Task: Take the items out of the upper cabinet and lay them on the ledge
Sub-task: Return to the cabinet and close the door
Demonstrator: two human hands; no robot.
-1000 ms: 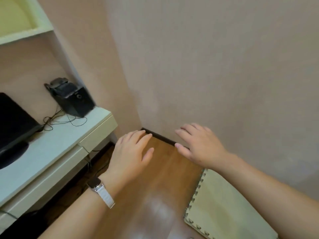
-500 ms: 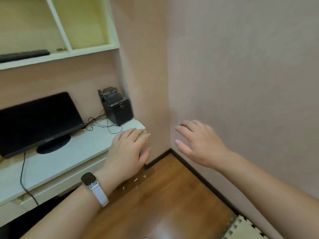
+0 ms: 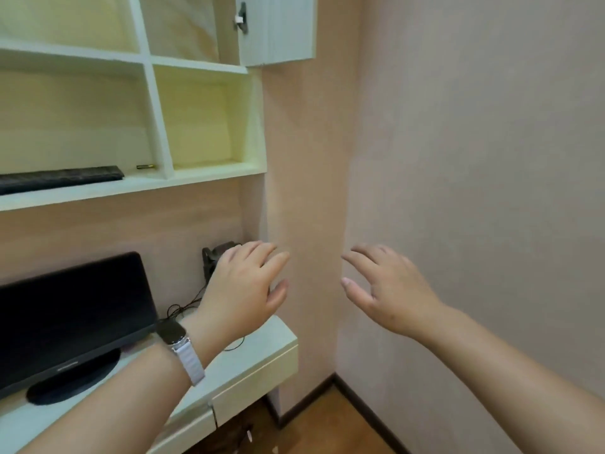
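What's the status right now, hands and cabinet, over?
Left hand and right hand open, empty, raised. Upper cabinet door above, untouched; contents not visible. Nothing in the way.

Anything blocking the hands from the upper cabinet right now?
Nothing visible. Left hand and right hand hover open and empty, well below the cabinet door, which stands ajar. The cabinet's contents are out of frame.

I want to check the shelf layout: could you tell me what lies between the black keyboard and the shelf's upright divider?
In the head view, a small brass-coloured object lies between the keyboard and the divider.
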